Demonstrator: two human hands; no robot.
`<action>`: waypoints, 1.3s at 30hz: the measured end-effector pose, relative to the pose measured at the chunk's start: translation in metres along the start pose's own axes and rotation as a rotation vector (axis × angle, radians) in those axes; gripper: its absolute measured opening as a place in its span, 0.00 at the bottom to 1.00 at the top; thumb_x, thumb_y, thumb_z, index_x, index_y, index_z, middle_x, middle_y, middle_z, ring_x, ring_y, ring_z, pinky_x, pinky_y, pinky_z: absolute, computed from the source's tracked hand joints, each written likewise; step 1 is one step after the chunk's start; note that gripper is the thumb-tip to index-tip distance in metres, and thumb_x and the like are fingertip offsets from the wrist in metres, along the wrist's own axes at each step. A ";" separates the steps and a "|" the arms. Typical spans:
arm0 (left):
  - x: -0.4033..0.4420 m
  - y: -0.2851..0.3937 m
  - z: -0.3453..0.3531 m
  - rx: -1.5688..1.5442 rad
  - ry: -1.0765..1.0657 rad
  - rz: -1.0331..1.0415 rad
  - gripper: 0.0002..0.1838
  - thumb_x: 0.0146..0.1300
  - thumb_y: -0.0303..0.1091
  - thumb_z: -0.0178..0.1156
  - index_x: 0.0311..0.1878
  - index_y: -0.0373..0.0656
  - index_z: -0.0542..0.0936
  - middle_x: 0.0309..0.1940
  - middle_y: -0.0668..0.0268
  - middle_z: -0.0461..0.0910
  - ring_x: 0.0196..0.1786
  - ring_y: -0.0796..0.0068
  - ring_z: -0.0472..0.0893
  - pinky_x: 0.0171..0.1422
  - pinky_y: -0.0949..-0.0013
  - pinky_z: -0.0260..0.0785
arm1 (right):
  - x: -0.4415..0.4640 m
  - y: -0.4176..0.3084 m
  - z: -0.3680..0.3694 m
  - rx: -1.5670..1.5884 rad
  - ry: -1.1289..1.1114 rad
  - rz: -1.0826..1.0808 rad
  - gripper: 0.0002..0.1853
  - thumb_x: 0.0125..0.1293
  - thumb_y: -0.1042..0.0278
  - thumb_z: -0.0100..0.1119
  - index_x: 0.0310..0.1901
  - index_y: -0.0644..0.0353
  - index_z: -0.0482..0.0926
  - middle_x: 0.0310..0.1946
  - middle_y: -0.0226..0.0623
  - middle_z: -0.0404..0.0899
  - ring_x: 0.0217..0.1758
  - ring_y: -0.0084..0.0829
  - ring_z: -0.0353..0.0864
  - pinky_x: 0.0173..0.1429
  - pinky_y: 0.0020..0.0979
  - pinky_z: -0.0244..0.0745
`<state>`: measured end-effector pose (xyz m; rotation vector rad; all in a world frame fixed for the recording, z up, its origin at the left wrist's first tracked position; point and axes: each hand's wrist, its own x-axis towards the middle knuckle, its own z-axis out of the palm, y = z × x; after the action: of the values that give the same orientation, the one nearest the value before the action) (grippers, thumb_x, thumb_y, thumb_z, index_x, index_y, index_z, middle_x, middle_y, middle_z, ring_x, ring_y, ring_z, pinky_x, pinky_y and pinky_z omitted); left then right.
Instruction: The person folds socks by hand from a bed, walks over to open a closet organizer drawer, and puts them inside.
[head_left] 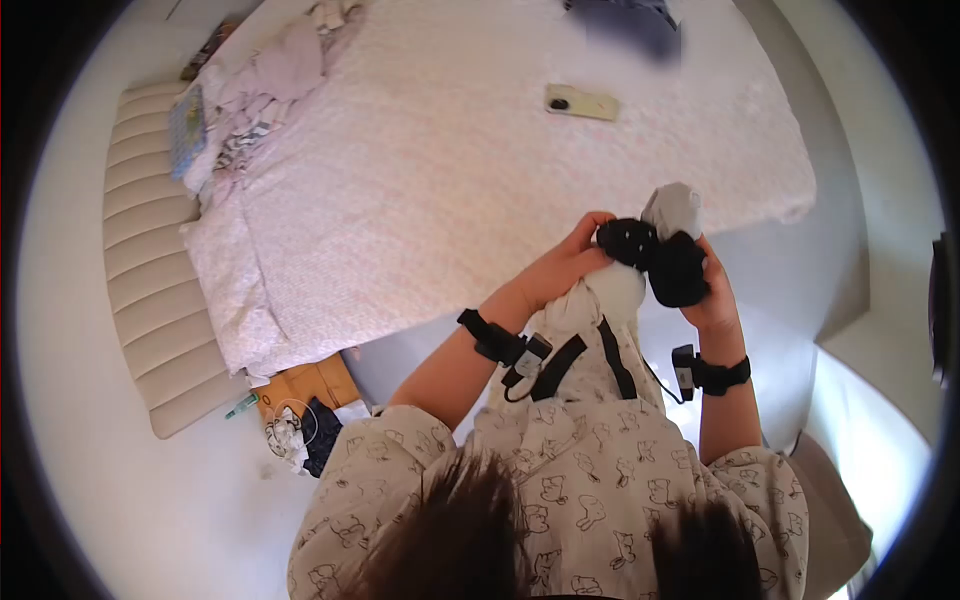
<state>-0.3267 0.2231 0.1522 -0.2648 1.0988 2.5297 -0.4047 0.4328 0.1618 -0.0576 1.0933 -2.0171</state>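
My left hand [572, 265] is closed around a black balled-up sock [627, 243] with small white marks. My right hand [716, 292] grips a plain black balled-up sock [678, 268] from its right side, with most of the fingers hidden behind it. Between and above these two sits a light grey balled-up sock [672, 208], touching both; which hand supports it I cannot tell. All three bundles are held together in front of my body, just off the near edge of the bed. A strap with a small device is on each wrist.
A bed [450, 200] with a pale patterned sheet spreads ahead. On it lie a yellowish phone [582, 103], dark cloth [635, 28] and crumpled pink fabric [280, 75]. A padded headboard [155, 250] stands left; a wooden box-like piece [305, 390] with cloth is below it.
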 end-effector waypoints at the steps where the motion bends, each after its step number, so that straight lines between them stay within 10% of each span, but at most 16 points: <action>1: 0.000 0.006 0.002 0.073 0.031 0.003 0.21 0.62 0.30 0.50 0.57 0.47 0.58 0.43 0.64 0.71 0.44 0.79 0.71 0.49 0.72 0.67 | 0.001 0.002 0.000 0.033 -0.006 -0.026 0.42 0.53 0.48 0.59 0.62 0.67 0.55 0.50 0.37 0.70 0.52 0.28 0.72 0.55 0.26 0.69; 11: 0.031 0.004 0.087 0.706 -0.211 0.363 0.19 0.58 0.26 0.54 0.52 0.44 0.60 0.41 0.65 0.70 0.46 0.78 0.70 0.51 0.73 0.62 | -0.113 -0.061 0.031 -0.082 0.496 -0.450 0.37 0.53 0.64 0.51 0.66 0.59 0.50 0.52 0.41 0.68 0.52 0.31 0.71 0.56 0.29 0.67; 16: 0.107 -0.028 0.184 1.058 -0.202 0.491 0.20 0.53 0.28 0.59 0.48 0.45 0.64 0.35 0.61 0.74 0.31 0.62 0.76 0.34 0.67 0.67 | -0.197 -0.108 -0.049 -0.636 0.565 -0.441 0.42 0.48 0.72 0.49 0.68 0.55 0.46 0.51 0.38 0.67 0.50 0.27 0.70 0.56 0.25 0.63; 20: 0.159 -0.067 0.249 1.171 -0.304 0.458 0.20 0.55 0.26 0.57 0.50 0.42 0.63 0.40 0.64 0.74 0.42 0.71 0.76 0.44 0.71 0.68 | -0.252 -0.133 -0.096 -0.572 0.560 -0.275 0.45 0.46 0.77 0.50 0.69 0.54 0.43 0.44 0.36 0.68 0.47 0.27 0.70 0.56 0.26 0.62; 23: 0.209 -0.104 0.310 0.790 -0.262 0.318 0.15 0.60 0.29 0.52 0.49 0.43 0.64 0.41 0.65 0.74 0.41 0.73 0.77 0.41 0.72 0.70 | -0.291 -0.161 -0.135 -0.478 0.595 -0.375 0.44 0.47 0.77 0.49 0.68 0.54 0.44 0.47 0.36 0.67 0.50 0.27 0.68 0.57 0.26 0.61; 26: 0.254 -0.098 0.346 -0.020 -0.329 -0.332 0.16 0.67 0.37 0.41 0.56 0.45 0.63 0.44 0.66 0.73 0.44 0.78 0.76 0.46 0.73 0.71 | -0.284 -0.196 -0.172 -0.413 0.784 -0.555 0.37 0.50 0.77 0.43 0.65 0.55 0.49 0.56 0.39 0.63 0.57 0.29 0.64 0.62 0.28 0.57; 39: 0.482 -0.110 0.440 -0.183 -0.296 -0.457 0.21 0.68 0.50 0.38 0.49 0.45 0.72 0.39 0.67 0.77 0.39 0.76 0.79 0.39 0.72 0.74 | -0.231 -0.332 -0.333 -0.366 0.952 -0.551 0.37 0.45 0.74 0.36 0.63 0.54 0.52 0.49 0.42 0.69 0.47 0.30 0.68 0.54 0.26 0.62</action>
<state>-0.7345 0.7394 0.2274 -0.1591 0.6117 2.1685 -0.5951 0.9095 0.2656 0.5150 2.2300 -2.3353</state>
